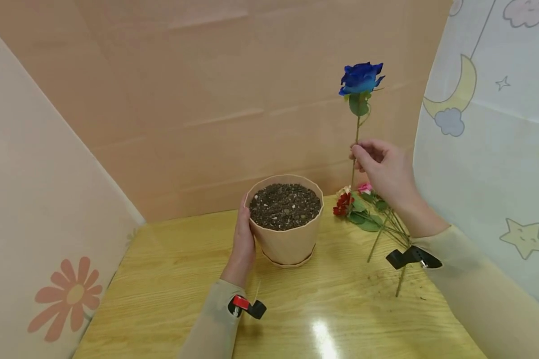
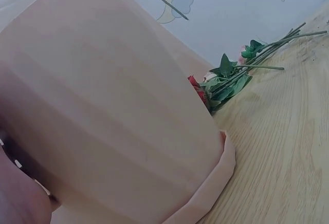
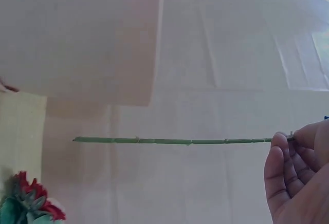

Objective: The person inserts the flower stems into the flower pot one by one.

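My right hand [image 1: 384, 167] pinches the stem of a blue rose [image 1: 361, 79] between thumb and fingers. The rose stands upright in the air, to the right of the flower pot and higher than its rim. Below the grip, the bare green stem [image 3: 190, 142] runs free to its cut end in the right wrist view. A beige flower pot [image 1: 287, 244], filled with dark soil [image 1: 285, 207], stands on its saucer [image 2: 211, 183]. Against the pot's left wall lies my left hand [image 1: 244, 237], its palm side to the pot. Some of its fingers are hidden behind the pot.
Right of the pot, more artificial flowers lie on the wooden table [image 1: 179, 279]: a red one [image 1: 343, 204], a pink one [image 1: 365, 188] and a pale one, their stems pointing toward me. Dark crumbs are scattered near the stems. Fabric walls enclose the back and both sides.
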`<act>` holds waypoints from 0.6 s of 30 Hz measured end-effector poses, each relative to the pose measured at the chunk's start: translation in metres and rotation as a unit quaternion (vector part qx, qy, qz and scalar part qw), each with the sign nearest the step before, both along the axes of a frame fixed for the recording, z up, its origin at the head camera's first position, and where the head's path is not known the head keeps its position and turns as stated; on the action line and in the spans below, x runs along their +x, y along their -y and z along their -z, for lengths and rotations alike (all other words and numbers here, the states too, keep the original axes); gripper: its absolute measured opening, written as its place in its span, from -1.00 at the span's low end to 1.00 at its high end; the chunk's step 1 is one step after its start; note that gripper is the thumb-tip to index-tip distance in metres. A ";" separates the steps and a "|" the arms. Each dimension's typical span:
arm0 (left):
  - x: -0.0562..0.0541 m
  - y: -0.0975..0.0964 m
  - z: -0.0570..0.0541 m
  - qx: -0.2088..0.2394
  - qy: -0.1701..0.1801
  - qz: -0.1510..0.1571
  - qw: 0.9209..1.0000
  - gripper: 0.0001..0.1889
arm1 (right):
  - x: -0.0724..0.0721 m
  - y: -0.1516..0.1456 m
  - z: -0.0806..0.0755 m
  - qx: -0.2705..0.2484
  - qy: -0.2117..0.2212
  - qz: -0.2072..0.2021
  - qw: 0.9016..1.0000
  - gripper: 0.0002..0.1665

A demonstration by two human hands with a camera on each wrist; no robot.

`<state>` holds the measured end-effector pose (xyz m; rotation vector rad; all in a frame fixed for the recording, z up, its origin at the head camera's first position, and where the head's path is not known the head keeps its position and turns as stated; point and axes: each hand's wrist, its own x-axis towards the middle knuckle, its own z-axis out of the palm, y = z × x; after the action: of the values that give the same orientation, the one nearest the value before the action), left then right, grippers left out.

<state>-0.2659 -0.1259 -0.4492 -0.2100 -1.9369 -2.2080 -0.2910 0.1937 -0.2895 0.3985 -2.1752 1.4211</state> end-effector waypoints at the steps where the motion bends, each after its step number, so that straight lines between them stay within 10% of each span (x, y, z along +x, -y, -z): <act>1: -0.001 0.001 0.000 -0.003 -0.002 0.001 1.000 -0.33 | 0.001 0.002 -0.004 -0.005 -0.006 -0.001 1.000 -0.68; 18: 0.000 0.002 0.000 -0.028 -0.007 -0.014 0.999 -0.32 | 0.004 0.032 -0.042 -0.065 -0.047 -0.035 0.996 -0.71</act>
<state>-0.2656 -0.1277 -0.4493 -0.2040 -1.9832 -2.1309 -0.2874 0.1619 -0.2470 0.4876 -1.9987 1.5401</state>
